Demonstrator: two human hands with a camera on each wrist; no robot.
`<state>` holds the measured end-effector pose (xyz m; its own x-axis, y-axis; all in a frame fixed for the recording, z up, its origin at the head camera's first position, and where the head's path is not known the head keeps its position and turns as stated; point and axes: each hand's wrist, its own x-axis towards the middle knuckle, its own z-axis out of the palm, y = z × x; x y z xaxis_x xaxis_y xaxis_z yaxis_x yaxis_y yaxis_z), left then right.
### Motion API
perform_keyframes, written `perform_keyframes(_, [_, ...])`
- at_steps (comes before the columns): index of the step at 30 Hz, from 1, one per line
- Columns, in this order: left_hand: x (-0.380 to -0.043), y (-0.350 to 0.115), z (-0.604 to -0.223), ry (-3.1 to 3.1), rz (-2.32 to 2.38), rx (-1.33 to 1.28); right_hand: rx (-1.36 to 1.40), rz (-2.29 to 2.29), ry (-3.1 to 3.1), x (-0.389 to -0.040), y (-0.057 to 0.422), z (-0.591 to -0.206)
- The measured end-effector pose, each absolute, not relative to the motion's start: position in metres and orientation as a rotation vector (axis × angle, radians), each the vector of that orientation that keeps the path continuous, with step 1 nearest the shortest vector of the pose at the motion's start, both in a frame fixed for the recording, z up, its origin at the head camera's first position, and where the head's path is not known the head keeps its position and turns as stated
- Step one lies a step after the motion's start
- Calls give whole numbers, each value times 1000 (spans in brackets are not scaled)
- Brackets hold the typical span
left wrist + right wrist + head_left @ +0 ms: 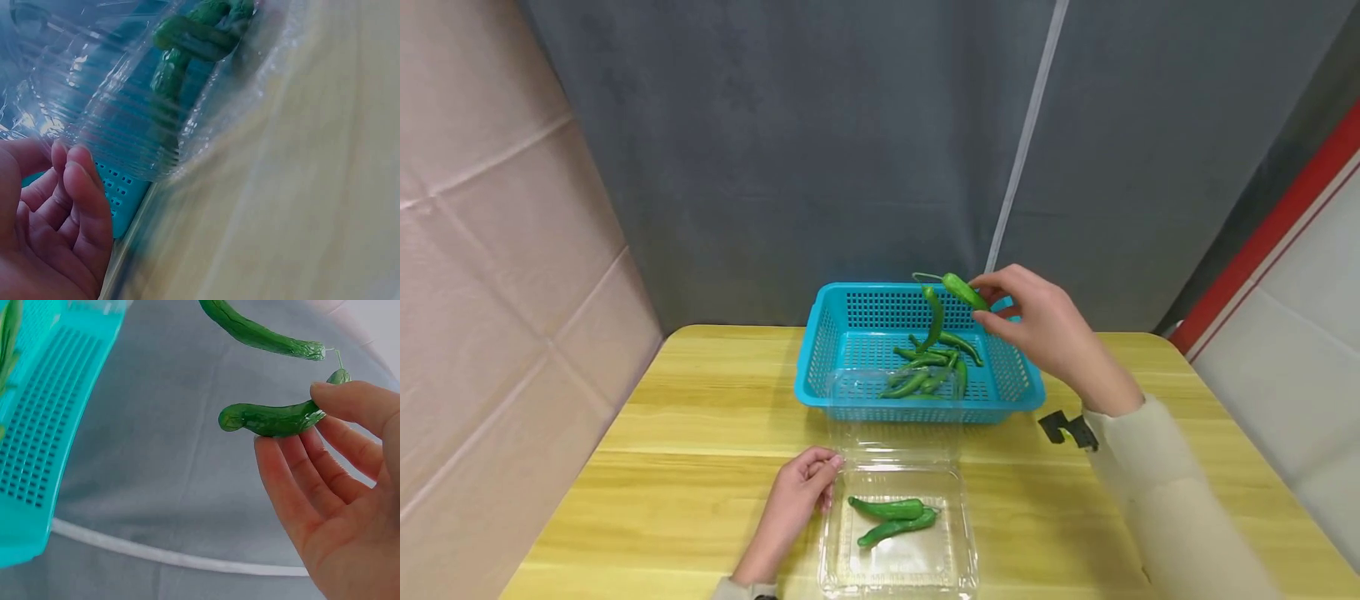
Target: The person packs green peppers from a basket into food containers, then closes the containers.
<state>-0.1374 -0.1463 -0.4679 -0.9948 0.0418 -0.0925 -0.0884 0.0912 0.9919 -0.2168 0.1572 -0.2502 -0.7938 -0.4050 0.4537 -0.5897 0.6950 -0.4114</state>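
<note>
My right hand pinches a green chili pepper between thumb and fingertips, above the right part of a blue plastic basket. From that pepper's end a thin string runs to a second pepper, which dangles over the basket. On the table my left hand pinches the left rim of a clear plastic clamshell box near its hinge. Two green peppers lie side by side in the box. Its raised lid leans against the basket's front.
Several more green peppers are heaped in the basket, partly seen through the lid. The wooden table carries both containers. Behind it hangs a grey curtain. A black piece shows by the right sleeve.
</note>
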Motion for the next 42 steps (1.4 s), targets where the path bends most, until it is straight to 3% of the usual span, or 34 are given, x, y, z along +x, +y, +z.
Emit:
perform_keyframes(10, [-138, -147, -469, 2238, 2071, -37, 1006, 928, -2429, -183, 143, -273])
perform_keyframes(20, [-140, -147, -467, 2244, 2070, -28, 967, 1102, -2476, -158, 135, -318])
perform_keyframes(27, [-140, -147, -468, 2219, 2059, -54, 984, 1206, -2475, -151, 128, -344])
perform_keyframes(42, [-139, -146, -467, 2242, 2049, -55, 1060, 1040, -2700, -149, 116, -361])
